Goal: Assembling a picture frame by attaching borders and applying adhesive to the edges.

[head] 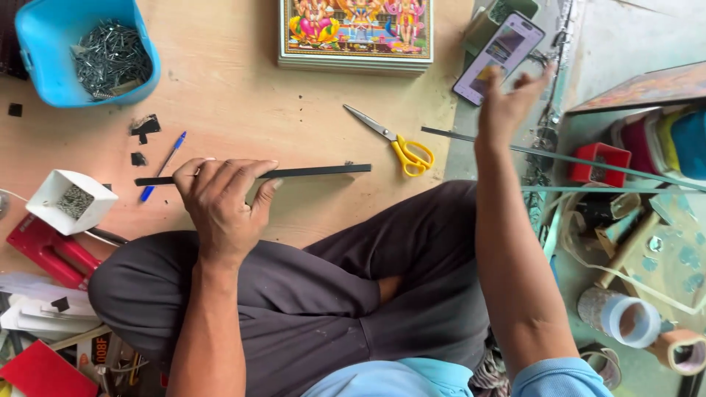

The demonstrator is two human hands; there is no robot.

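Note:
My left hand (220,198) grips a long thin black strip (316,171), held level above the plywood floor (243,95) in front of my crossed legs. The strip sticks out on both sides of my fist. My right hand (507,99) is raised at the upper right, fingers spread, touching or just under a smartphone (500,55) with a lit screen. Yellow-handled scissors (401,147) lie shut on the board between the two hands.
A blue tub of nails (88,55) sits top left, a white box of staples (70,198) and red stapler (48,250) at left. A stack of framed colourful pictures (357,33) lies ahead. Tape rolls (632,320), thin green strips (588,158) and clutter fill the right.

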